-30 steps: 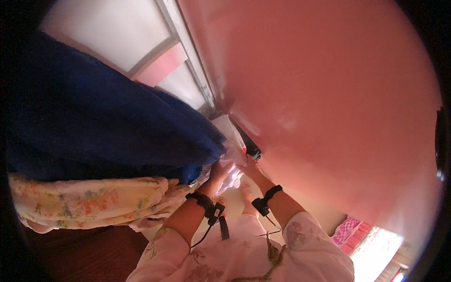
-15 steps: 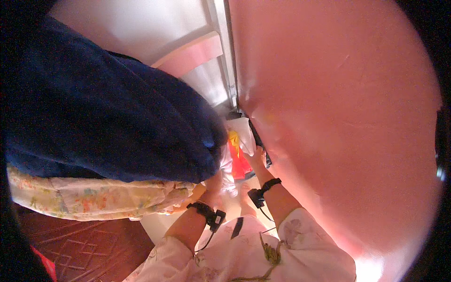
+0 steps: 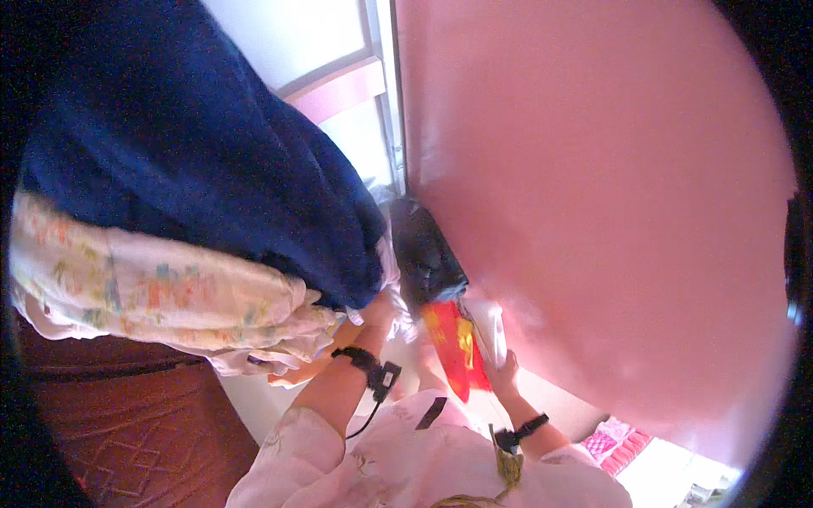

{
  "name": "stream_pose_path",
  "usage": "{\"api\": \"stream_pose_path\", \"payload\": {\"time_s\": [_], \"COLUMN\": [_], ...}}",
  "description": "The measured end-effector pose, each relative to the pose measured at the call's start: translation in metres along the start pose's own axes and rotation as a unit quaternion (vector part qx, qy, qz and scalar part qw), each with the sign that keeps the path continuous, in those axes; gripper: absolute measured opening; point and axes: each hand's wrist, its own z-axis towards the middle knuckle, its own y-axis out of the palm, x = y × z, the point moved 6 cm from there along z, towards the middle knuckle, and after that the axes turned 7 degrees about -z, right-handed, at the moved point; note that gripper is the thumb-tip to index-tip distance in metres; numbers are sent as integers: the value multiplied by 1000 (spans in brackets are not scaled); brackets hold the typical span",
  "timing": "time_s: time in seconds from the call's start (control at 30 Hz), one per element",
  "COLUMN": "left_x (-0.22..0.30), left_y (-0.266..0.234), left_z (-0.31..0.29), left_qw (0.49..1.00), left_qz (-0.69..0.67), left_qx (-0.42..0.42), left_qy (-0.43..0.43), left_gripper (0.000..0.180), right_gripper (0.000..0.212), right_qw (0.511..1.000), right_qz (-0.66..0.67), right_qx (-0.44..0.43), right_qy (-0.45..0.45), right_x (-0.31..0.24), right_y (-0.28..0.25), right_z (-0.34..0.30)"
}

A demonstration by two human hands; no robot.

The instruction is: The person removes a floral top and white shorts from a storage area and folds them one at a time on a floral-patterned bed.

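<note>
My right hand [image 3: 506,378] is closed on the edge of a thin white piece [image 3: 494,330], right beside a bright red and yellow piece [image 3: 457,347] that looks like a limp bag or cloth. Above that piece lies a dark, crumpled bag-like thing [image 3: 428,254] against the pink surface. My left hand [image 3: 385,311] reaches up beside the hanging navy cloth [image 3: 229,169]; its fingers are mostly hidden by the cloth and by a pale crumpled fabric [image 3: 398,313].
Below the navy cloth hangs a cream flowered fabric [image 3: 161,279]. A large pink surface [image 3: 593,195] fills the right side. A white panel with a pink curved bar [image 3: 339,91] stands at the back. Reddish-brown patterned material [image 3: 135,415] lies lower left, and a pink frilled item [image 3: 616,442] lower right.
My right hand has drawn back toward me and to the right, bringing the white piece and the red and yellow piece with it. The dark bag-like thing now shows more fully.
</note>
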Motion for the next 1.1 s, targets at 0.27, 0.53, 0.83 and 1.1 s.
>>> {"api": "stream_pose_path", "payload": {"time_s": [0.27,0.53,0.83,1.1], "left_x": [168,167,73,53], "left_y": [7,-217,-275,-416], "left_z": [-12,-82,-165,-256], "left_qw": [744,668,639,568], "left_qz": [-546,-588,-688,-712], "left_qx": [-384,-391,-102,120], "left_qy": [-24,-237,-328,-394], "left_gripper": [65,61,43,31], "right_gripper": [45,50,54,41], "right_qw": [995,975,841,939], "right_qz": [-24,188,307,30], "right_qx": [94,-93,-424,-316], "right_qy": [8,-76,-138,-128], "right_x": [55,-62,-79,-22], "right_y": [-62,-35,23,53], "right_z": [-85,-122,-128,-47]}}
